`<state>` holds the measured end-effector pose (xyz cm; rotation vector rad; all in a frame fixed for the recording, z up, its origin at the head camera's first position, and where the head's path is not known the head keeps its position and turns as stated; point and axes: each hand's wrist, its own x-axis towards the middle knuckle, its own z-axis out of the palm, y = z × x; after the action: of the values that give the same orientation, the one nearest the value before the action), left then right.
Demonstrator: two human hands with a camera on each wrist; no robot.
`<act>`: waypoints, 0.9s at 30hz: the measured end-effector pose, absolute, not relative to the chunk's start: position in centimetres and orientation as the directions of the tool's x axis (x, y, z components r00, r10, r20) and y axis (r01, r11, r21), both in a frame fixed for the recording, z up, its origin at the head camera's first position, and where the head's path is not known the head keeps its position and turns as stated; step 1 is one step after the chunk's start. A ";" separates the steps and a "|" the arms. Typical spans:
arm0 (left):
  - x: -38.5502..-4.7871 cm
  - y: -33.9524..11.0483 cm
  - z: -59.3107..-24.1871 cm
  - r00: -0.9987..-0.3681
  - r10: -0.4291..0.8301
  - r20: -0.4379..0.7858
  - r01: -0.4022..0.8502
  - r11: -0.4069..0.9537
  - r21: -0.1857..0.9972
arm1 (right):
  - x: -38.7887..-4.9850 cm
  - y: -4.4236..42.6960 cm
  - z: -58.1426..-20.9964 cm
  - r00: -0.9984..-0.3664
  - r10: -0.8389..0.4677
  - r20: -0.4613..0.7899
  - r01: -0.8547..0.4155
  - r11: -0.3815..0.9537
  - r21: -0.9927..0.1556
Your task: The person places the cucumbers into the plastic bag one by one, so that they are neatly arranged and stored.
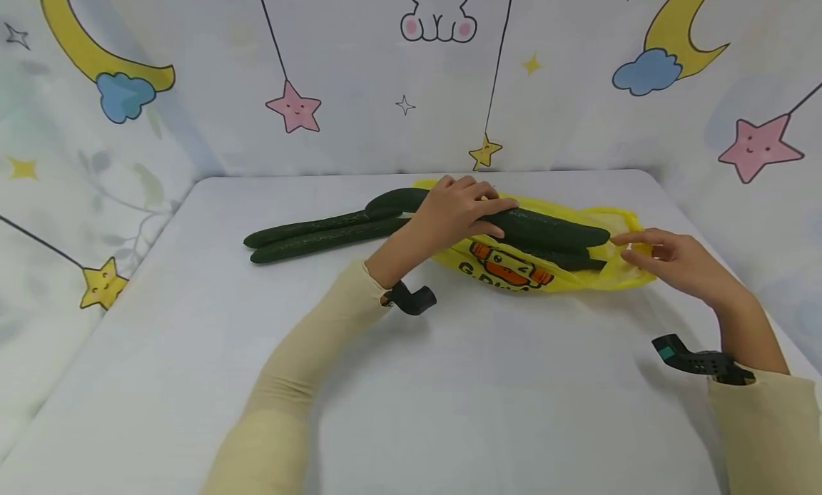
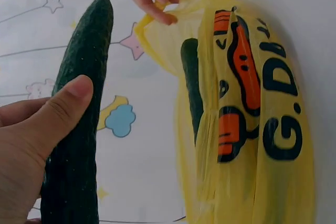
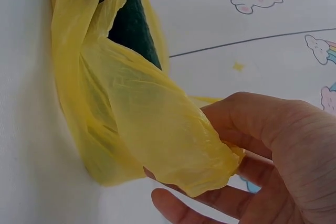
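Observation:
The left hand grips a dark green cucumber from above, thumb along its side in the left wrist view. That cucumber lies over a yellow plastic bag with a duck print. Another cucumber shows inside the bag's opening. At the bag's right end the right hand holds the edge of the bag mouth; in the right wrist view, the fingers of the right hand are curled around the thin yellow film.
Two long cucumbers lie side by side left of the bag, and a further one rests at their right ends, partly behind the left hand. A white table lies beneath, with a patterned cloth backdrop behind.

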<state>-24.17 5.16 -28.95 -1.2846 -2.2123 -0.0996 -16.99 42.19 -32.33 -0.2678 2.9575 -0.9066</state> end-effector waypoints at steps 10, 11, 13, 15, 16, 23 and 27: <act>-24.4 8.5 -29.4 -0.276 0.794 0.542 0.844 0.470 -0.259 | -17.0 42.6 -32.4 -0.976 -0.205 0.071 -0.205 0.763 -0.613; -24.4 8.8 -29.5 -0.264 0.791 0.552 0.849 0.462 -0.256 | -17.0 42.6 -32.4 -0.975 -0.210 0.078 -0.213 0.759 -0.615; -24.6 9.5 -29.6 -0.236 0.781 0.578 0.862 0.443 -0.246 | -16.9 42.6 -32.3 -0.977 -0.202 0.068 -0.200 0.763 -0.615; -24.7 10.1 -29.8 -0.218 0.770 0.599 0.877 0.424 -0.227 | -16.8 42.5 -32.3 -0.983 -0.178 0.044 -0.168 0.779 -0.604; -24.8 10.4 -29.8 -0.210 0.766 0.608 0.882 0.416 -0.219 | -16.8 42.5 -32.2 -0.985 -0.168 0.033 -0.154 0.787 -0.597; -25.3 11.9 -30.3 -0.177 0.749 0.639 0.893 0.395 -0.216 | -16.5 42.4 -31.8 -0.988 -0.154 0.007 -0.126 0.778 -0.616; -25.5 12.6 -30.8 -0.183 0.741 0.646 0.901 0.390 -0.191 | -16.6 42.5 -31.8 -0.986 -0.167 0.025 -0.145 0.760 -0.634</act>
<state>-25.53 12.64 -30.79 -1.4040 -1.9766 -0.3044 -16.61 42.51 -31.82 -0.2583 2.9157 -1.0457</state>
